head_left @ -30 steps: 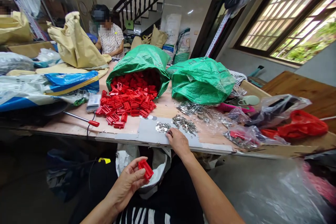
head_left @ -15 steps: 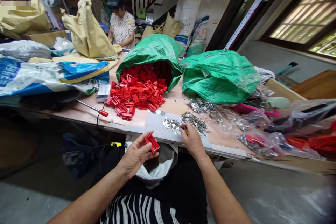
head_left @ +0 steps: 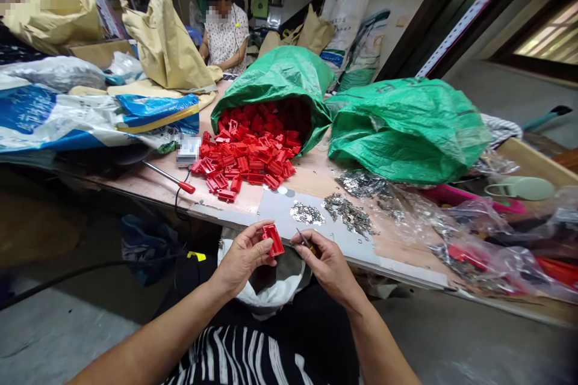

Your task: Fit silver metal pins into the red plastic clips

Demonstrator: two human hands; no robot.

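My left hand (head_left: 244,255) pinches a small red plastic piece (head_left: 273,239) just below the table edge. My right hand (head_left: 327,264) is closed beside it, pinching a thin tool with a yellow handle and a dark metal tip (head_left: 306,242) that points toward the red piece. Small heaps of shiny metal parts (head_left: 307,213) lie on a grey sheet (head_left: 280,201) right in front of both hands. Behind them a pile of red plastic pieces (head_left: 246,159) spills out of an open green sack (head_left: 280,75).
A second green sack (head_left: 406,126), clear bags of parts (head_left: 469,234) at the right, a red-handled screwdriver (head_left: 169,177), blue-white sacks (head_left: 90,120) at the left. A white bag (head_left: 266,289) hangs at my lap. Another person (head_left: 223,30) sits at the far side.
My right hand drew back from the metal parts to the table edge, now holding the thin tool. My left hand lifted the red piece up to meet it. The view tilted down.
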